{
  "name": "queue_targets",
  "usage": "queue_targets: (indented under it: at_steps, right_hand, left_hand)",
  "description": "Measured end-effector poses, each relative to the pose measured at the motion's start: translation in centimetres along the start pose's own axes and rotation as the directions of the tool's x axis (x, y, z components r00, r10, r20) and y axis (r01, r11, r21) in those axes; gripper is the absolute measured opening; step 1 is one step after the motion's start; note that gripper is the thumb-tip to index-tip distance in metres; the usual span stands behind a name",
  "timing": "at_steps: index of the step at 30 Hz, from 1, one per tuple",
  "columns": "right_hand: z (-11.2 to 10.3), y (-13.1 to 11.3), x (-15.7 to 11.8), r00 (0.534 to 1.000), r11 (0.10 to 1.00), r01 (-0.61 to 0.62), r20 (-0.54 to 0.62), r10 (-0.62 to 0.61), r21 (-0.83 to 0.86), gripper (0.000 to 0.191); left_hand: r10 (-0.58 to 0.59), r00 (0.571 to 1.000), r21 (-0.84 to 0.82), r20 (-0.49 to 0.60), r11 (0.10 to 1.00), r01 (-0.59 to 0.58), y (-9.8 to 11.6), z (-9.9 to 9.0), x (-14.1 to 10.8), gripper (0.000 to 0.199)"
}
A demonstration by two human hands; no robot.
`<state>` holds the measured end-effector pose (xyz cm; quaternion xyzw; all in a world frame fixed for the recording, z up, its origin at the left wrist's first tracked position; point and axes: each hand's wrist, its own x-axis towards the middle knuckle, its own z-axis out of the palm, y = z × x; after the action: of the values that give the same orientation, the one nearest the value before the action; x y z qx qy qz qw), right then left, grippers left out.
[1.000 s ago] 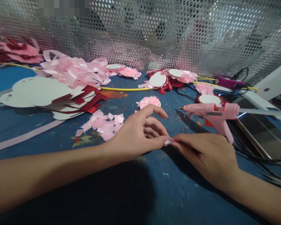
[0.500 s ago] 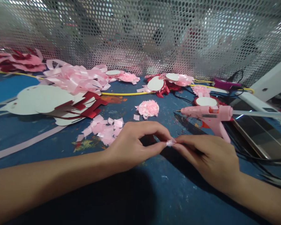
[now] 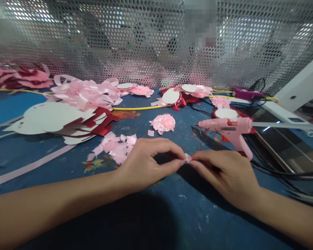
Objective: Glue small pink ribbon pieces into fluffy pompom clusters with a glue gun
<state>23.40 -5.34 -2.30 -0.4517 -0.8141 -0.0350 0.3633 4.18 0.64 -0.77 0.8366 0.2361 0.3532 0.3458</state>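
Between both sets of fingertips is a small piece of pale pink ribbon [image 3: 188,158]. My left hand [image 3: 148,166] pinches its left side with thumb and forefinger. From the right, my right hand [image 3: 228,175] pinches the other side, so the fingertips almost meet. Just beyond the hands lies a round pink ribbon rosette [image 3: 163,123], with a loose ribbon square [image 3: 151,133] beside it. A pile of cut pink ribbon pieces [image 3: 117,147] sits partly behind my left hand. Past my right hand rests a pink glue gun [image 3: 226,126], its nozzle pointing left.
White and red card cut-outs [image 3: 52,119] are stacked at left, near a long ribbon strip [image 3: 36,165]. Behind them is a heap of ribbon loops [image 3: 86,92]. Rosettes with white round backs [image 3: 171,96] line a yellow cable [image 3: 135,108] before a perforated metal screen [image 3: 151,41].
The view has shifted slightly, so the table things appear a little lower and, at right, further left. Both hands keep their pinch on the ribbon piece, fingertips slightly closer together.
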Motion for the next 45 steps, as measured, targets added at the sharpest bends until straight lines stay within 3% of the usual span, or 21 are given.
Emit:
queue_targets:
  at_steps: [14, 23, 31, 45]
  right_hand:
    - [-0.22, -0.21, -0.21, 0.999, 0.991, -0.037, 0.031, 0.033, 0.129, 0.014]
    - [-0.06, -0.14, -0.12, 1.000, 0.994, -0.025, 0.010, 0.024, 0.105, 0.008]
    - [-0.03, -0.07, -0.29, 0.999, 0.997, -0.017, 0.045, 0.013, 0.081, 0.012]
    - [0.16, -0.06, -0.25, 0.999, 0.998, -0.003, 0.055, 0.000, 0.059, 0.012]
  left_hand:
    - [-0.046, 0.999, 0.007, -0.027, 0.999, 0.046, 0.23, 0.02, 0.00, 0.011]
    - [-0.055, 0.998, 0.028, -0.030, 0.998, 0.056, 0.19, 0.17, -0.26, 0.004]
    - [-0.076, 0.997, -0.018, -0.024, 0.997, 0.076, -0.05, 0.53, -0.69, 0.017]
    - [0.016, 0.999, 0.148, -0.030, 0.989, -0.011, 0.27, 0.62, -0.86, 0.019]
